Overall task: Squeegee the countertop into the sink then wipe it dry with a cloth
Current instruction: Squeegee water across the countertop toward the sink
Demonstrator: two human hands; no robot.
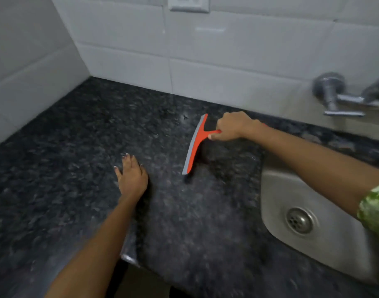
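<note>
My right hand (232, 126) was wrapped around the short handle of the orange squeegee (196, 145), fingers curled over it and the thumb tucked along the near side. The squeegee's grey blade edge faced left and ran from far to near, with its near end down on the dark speckled countertop (76, 147); the picture was too blurred for me to tell whether the whole edge touched the stone. It sat toward the far side of the counter, a little left of the sink (276, 190).

My left hand (131, 177) lay flat on the countertop, near and to the left of the squeegee and well apart from it, fingers straight and close together, pointing away from me, holding nothing.

The steel sink was sunk into the counter at the right, its round drain (299, 220) showing under my right forearm. A metal tap (335, 95) stuck out of the white tiled wall (227, 61) beyond it, and a socket plate (189, 4) sat high on those tiles.
</note>
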